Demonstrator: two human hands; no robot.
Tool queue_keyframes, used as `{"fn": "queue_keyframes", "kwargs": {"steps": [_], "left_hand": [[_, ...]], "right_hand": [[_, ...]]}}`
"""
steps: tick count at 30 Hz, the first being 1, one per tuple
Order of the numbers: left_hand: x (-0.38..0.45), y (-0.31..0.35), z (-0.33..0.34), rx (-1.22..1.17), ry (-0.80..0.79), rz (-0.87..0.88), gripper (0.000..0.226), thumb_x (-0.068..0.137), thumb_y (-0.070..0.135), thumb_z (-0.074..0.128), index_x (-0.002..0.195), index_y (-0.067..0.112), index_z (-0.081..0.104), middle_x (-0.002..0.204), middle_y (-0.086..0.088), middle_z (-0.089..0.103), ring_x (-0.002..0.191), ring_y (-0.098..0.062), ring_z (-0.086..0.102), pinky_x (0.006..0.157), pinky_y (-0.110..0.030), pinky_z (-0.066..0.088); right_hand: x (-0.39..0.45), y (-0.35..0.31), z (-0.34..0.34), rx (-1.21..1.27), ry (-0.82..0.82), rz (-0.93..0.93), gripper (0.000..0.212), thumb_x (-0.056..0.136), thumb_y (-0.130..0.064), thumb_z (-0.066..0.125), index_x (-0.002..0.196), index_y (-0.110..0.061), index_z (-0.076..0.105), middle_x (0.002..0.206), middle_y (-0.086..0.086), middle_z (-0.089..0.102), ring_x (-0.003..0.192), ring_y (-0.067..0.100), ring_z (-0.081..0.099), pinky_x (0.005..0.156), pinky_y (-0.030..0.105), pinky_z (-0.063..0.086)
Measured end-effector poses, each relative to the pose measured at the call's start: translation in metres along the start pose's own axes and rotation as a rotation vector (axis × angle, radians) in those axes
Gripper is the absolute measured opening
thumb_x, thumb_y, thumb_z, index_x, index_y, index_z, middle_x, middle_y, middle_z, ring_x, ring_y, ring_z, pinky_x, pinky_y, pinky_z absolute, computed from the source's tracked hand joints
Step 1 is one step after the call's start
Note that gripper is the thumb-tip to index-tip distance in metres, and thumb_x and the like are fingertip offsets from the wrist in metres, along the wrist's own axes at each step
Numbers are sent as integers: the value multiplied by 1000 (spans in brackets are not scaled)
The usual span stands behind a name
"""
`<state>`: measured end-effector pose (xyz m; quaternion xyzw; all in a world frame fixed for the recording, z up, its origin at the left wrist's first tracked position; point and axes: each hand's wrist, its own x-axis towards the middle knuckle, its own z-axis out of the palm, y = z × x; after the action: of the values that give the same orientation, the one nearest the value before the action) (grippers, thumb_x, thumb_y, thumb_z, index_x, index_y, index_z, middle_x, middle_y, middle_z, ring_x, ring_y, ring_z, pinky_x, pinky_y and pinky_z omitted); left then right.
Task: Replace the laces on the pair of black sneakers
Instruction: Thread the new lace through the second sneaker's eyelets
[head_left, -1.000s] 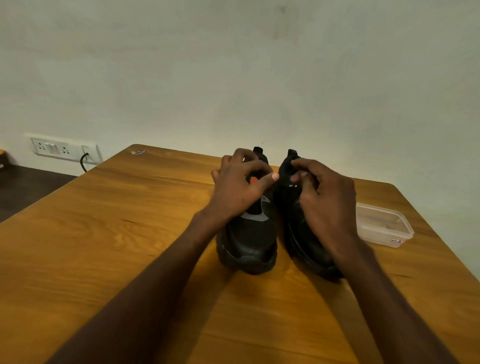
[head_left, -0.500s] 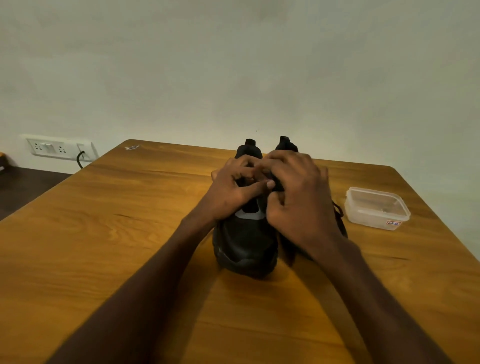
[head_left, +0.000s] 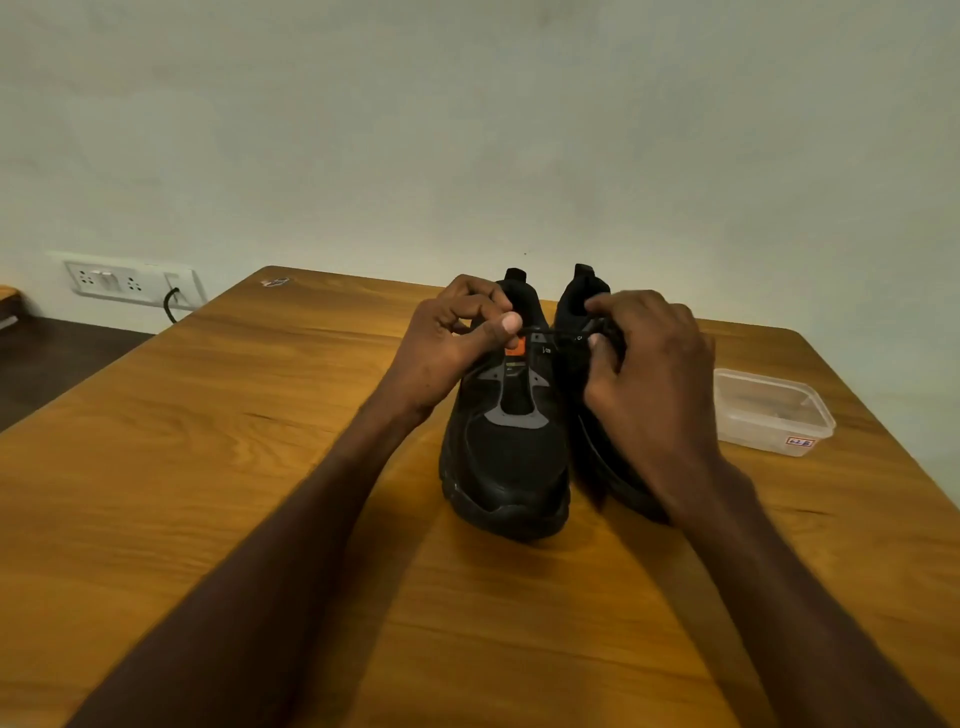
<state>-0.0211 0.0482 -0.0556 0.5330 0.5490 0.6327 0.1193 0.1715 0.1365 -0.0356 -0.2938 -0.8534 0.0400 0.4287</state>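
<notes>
**Both hands stretch a black lace above the left-hand sneaker**

We take the wide wooden table (head_left: 182, 467) as our landmark. Nearest us, our two forearms reach over its front part toward the middle. There we see the pair of black sneakers side by side, toes pointing at us: the left-hand black sneaker with grey trim and an orange tongue tab (head_left: 506, 452) in full sight, the right-hand black sneaker (head_left: 582, 312) largely hidden behind our right hand (head_left: 654, 384). Our left hand (head_left: 447, 348) pinches one end of a thin black lace (head_left: 550, 331) between thumb and curled fingers; our right hand, fingers curled, grips the other end. The hands sit apart, the lace taut between them above the left-hand sneaker's tongue.

Toward the table's right side, beyond our right hand, stands a clear rectangular plastic container with a lid (head_left: 771, 410). Past the table's far left corner, a white socket panel (head_left: 132, 278) sits on the pale wall.
</notes>
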Motion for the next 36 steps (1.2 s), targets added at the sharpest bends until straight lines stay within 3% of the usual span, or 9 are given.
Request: {"fn": "queue_keyframes", "kwargs": {"steps": [3, 6, 9, 12, 15, 19, 22, 30, 36], "left_hand": [[0, 2, 8, 6, -48, 12, 20, 87, 30, 78, 80, 11, 76, 116, -16, 60, 108, -20, 60, 87, -26, 50], [-1, -1, 11, 29, -61, 42, 27, 86, 32, 77, 81, 5, 76, 116, -20, 58, 113, -32, 57, 87, -36, 50], [-2, 1, 12, 65, -50, 62, 36, 91, 37, 70, 84, 2, 75, 116, -17, 59, 117, -25, 57, 92, -41, 51], [-7, -1, 9, 219, 13, 124, 31, 96, 42, 64, 88, 14, 74, 116, -3, 59, 122, -24, 55, 102, -58, 46], [-20, 2, 5, 487, -1, 143, 23, 91, 48, 67, 86, 26, 72, 126, 10, 56, 136, -14, 45, 111, -54, 32], [-34, 8, 4, 654, -111, 201, 23, 86, 56, 69, 84, 34, 75, 146, 16, 48, 151, -13, 25, 112, -46, 17], [-36, 11, 4, 626, -154, 126, 29, 79, 64, 69, 84, 36, 76, 152, 20, 40, 154, -16, 16, 112, -45, 10], [-36, 8, 2, 420, -194, -17, 23, 75, 59, 80, 84, 38, 77, 152, 27, 39, 151, -7, 22, 119, -66, 21], [-36, 9, 2, 330, -208, -60, 23, 75, 57, 80, 84, 36, 80, 154, 22, 41, 150, -10, 25, 117, -47, 28]], "right_hand": [[-4, -10, 5, 14, -117, -126, 44, 98, -30, 66, 141, -25, 58, 135, -1, 65, 126, 20, 56, 103, 40, 32], [-11, -12, 12, 152, -102, -156, 34, 99, -31, 67, 132, -22, 68, 115, -1, 75, 105, 20, 67, 101, 48, 48], [-10, -11, 12, 204, 5, -136, 19, 98, -20, 70, 115, -16, 77, 100, 1, 77, 91, 19, 68, 86, 48, 55], [-9, -10, 4, 233, 53, -65, 15, 97, -12, 71, 110, -15, 77, 100, 0, 76, 91, 10, 66, 84, 28, 56], [-16, -7, -6, 281, 15, -28, 17, 97, -9, 70, 112, -15, 76, 104, -4, 75, 93, 1, 63, 84, 7, 48], [-21, -3, -13, 264, -138, -88, 23, 96, -7, 71, 114, -18, 78, 110, -4, 76, 102, 4, 67, 93, 8, 45], [-17, -2, -22, 282, -294, -18, 27, 97, -9, 70, 120, -22, 76, 112, -7, 76, 102, -1, 66, 93, 9, 45], [-15, 2, -24, 166, -380, -108, 11, 91, -23, 76, 101, -26, 80, 87, -17, 65, 78, -2, 58, 71, 13, 44], [-13, 3, -28, 153, -463, -140, 6, 90, -24, 74, 95, -26, 77, 87, -14, 63, 78, 3, 57, 71, 22, 49]]}}
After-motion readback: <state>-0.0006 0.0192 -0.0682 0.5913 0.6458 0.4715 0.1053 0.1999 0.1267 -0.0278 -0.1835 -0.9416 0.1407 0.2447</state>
